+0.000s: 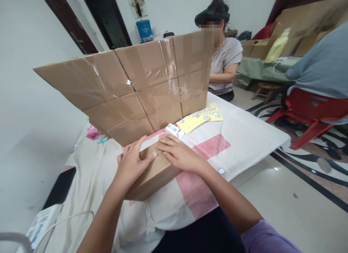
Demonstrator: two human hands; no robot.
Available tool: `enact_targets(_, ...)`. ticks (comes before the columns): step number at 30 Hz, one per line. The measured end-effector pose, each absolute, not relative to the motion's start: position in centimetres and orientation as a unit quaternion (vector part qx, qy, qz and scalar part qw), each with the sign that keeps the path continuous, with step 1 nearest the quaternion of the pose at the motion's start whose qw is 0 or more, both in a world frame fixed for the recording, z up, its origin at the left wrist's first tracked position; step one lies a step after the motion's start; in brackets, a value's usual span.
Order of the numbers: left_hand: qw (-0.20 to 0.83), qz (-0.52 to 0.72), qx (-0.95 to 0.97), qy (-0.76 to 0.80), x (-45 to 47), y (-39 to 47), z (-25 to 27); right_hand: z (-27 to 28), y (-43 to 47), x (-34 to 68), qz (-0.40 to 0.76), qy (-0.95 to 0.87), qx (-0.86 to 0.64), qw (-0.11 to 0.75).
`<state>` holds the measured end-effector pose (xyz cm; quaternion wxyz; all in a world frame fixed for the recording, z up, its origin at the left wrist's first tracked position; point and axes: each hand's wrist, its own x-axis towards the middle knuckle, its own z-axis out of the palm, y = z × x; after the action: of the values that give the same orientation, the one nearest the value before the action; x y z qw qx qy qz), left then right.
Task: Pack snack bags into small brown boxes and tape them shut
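A closed brown cardboard box [154,182] lies on the cloth-covered table in front of me. My left hand [135,159] rests on its top at the left, fingers stretched out and thumb pointing inward. Across the top from the right lies my right hand [176,151], its fingers flat near the seam between the flaps. Just beyond my right fingertips sits a small white device [174,131], perhaps a label or tape tool. Yellow sheets with blue-edged stickers [194,120] lie behind it. One loose blue-edged sticker [221,171] is near the table's right edge.
A tall wall of taped cardboard [152,82] stands across the table's back. A black phone-like slab [60,187] and a white power strip [40,224] with a cable are at left. Another person [227,61] sits beyond; a red chair [312,111] stands right.
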<state>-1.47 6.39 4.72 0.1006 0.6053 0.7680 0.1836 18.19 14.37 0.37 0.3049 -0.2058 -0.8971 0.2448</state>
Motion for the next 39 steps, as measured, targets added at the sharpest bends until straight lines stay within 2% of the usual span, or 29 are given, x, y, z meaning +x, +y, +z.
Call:
enact_targets(4, 0.166, 0.126, 0.616, 0.759, -2.2, 6.5, 4.5, -0.3, 15.0, 18.9, 0.301, -0.888, -0.160, 0.309)
enact_targets(9, 0.157, 0.076, 0.641, 0.747, -3.0, 6.5, 4.2, -2.3, 16.3, 20.2, 0.386, -0.856, -0.083, 0.332)
enact_targets(12, 0.171, 0.088, 0.652, 0.733, -3.3, 6.5, 3.9, -3.2, 16.3, 20.4, 0.373, -0.856, -0.074, 0.351)
enact_targets(15, 0.210, 0.114, 0.652, 0.720, -3.4, 6.5, 3.8, -3.3, 15.3, 21.2, 0.327, -0.850, -0.067, 0.406)
enact_targets(18, 0.140, 0.142, 0.654, 0.730, -3.5, 6.4, 3.9, -2.7, 13.5, 25.0, 0.288, -0.834, -0.096, 0.461)
enact_targets(20, 0.093, 0.184, 0.629, 0.750, -3.5, 5.9, 3.8, -2.2, 12.4, 29.5, 0.254, -0.823, -0.169, 0.479)
enact_targets(23, 0.110, 0.238, 0.572, 0.777, -3.1, 4.7, 3.0, -2.1, 11.5, 37.7, 0.117, -0.781, -0.333, 0.515)
enact_targets(26, 0.140, 0.270, 0.532, 0.790, -2.3, 3.0, 1.3, -3.0, 12.9, 44.9, -0.074, -0.655, -0.488, 0.573)
enact_targets(28, 0.156, 0.287, 0.511, 0.795, -1.9, 2.0, -0.2, -3.9, 15.5, 48.2, -0.161, -0.591, -0.549, 0.569)
enact_targets(31, 0.182, 0.290, 0.489, 0.802, -1.6, 1.0, -2.2, -5.2, 21.6, 50.2, -0.201, -0.570, -0.600, 0.524)
enact_targets(35, 0.200, 0.286, 0.471, 0.810, -0.9, 1.0, -3.2, -5.1, 31.9, 48.5, -0.172, -0.576, -0.643, 0.474)
enact_targets(39, 0.201, 0.302, 0.483, 0.797, -0.4, 1.4, -3.4, -2.4, 40.1, 44.9, -0.067, -0.635, -0.654, 0.407)
